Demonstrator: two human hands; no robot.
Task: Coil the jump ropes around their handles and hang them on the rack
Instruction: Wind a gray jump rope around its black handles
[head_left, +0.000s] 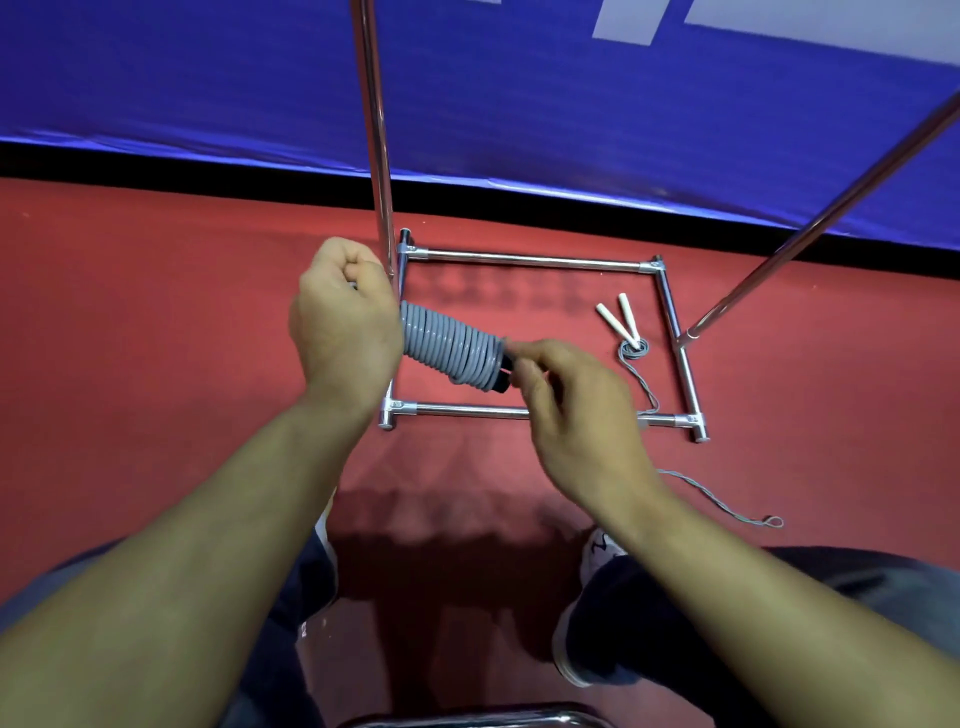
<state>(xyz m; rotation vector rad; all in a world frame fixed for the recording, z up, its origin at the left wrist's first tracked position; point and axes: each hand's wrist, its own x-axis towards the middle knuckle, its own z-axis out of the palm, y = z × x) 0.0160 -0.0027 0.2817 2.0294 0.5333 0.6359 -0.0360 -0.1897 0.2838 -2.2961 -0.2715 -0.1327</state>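
Observation:
A grey jump rope (451, 344) is wound in tight coils around its black handles, held above the floor. My left hand (344, 317) grips the left end of the coiled bundle. My right hand (566, 400) pinches the black handle tip at the bundle's right end. A second jump rope lies on the red floor inside the rack's base: its two white handles (619, 318) lie crossed, and its thin grey cord (644, 387) trails out over the front bar toward the right. The chrome rack (524, 260) stands in front of me, with uprights at left and right.
A blue banner (519, 93) runs along the back above the red floor (156, 338). My knees and shoes (571, 649) are at the bottom. A chrome bar (493, 719) shows at the lower edge.

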